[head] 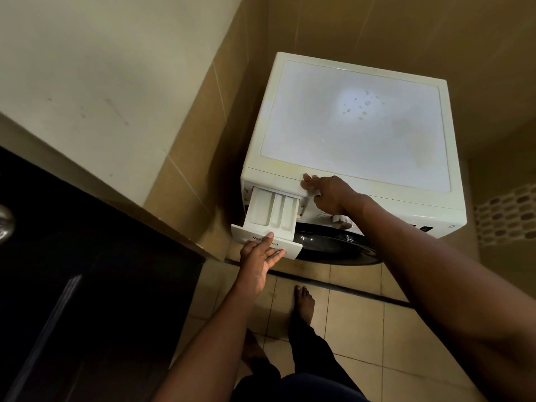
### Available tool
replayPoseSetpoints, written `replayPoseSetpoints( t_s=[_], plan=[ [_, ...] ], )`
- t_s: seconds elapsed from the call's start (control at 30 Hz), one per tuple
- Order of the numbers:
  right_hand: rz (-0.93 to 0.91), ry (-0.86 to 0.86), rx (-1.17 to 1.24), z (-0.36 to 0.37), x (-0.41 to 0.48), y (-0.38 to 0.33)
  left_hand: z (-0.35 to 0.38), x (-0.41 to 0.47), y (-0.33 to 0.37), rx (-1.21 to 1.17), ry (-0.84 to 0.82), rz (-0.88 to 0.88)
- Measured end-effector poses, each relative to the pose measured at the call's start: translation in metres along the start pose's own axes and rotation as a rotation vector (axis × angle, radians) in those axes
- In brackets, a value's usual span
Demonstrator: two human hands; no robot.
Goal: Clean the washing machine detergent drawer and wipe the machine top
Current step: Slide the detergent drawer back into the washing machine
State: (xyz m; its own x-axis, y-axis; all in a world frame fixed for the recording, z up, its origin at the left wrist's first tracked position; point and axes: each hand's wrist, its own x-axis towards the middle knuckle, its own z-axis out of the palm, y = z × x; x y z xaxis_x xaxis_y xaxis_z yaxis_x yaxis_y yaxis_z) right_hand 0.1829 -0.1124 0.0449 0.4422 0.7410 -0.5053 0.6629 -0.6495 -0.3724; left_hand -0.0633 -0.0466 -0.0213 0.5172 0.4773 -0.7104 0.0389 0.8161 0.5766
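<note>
Looking down through the head camera, the washing machine [356,126] stands in a tiled corner. Its pale top carries a scatter of water drops [362,105] towards the back edge. The detergent drawer [272,210] sits at the machine's front left corner, pulled far out of its slot, so its three compartments show, and it is still carried by the slot at its rear end.

The left hand [259,253] holds the drawer's front panel [246,233], with the thumb laid over the lettered face and the fingers reaching along the lower edge in a shallow pinch. The right hand [327,195] braces the machine just right of the slot. Its thumb rests on the top's front edge and its fingers are bent against the fascia above the dial [340,221]. Whether they hook or press anything there I cannot tell.

The drawer looks like thin moulded plastic, so it is probably light, stiff and somewhat brittle at the dividers. Any detergent film would make it slick. The front panel is the natural place to hold it, and a second hand under the tray's body would help once it comes free, because a pinch on the panel alone would let the long tray sag or twist. A catch inside may need pressing before it comes out. None is visible.

Below the drawer is the dark porthole door [333,242], and a bare foot [304,303] stands on the floor tiles.
</note>
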Motion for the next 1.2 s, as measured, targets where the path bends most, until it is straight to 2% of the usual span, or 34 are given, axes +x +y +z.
replayPoseSetpoints(
  t_s=[0.7,1.2],
  plan=[
    [0.017,-0.012,-0.069,0.002,0.004,0.002,-0.012,-0.001,-0.012,-0.069,-0.014,0.010],
    [-0.002,0.019,0.071,-0.004,-0.001,0.003,0.073,0.079,0.039,-0.020,0.059,-0.006]
  ],
)
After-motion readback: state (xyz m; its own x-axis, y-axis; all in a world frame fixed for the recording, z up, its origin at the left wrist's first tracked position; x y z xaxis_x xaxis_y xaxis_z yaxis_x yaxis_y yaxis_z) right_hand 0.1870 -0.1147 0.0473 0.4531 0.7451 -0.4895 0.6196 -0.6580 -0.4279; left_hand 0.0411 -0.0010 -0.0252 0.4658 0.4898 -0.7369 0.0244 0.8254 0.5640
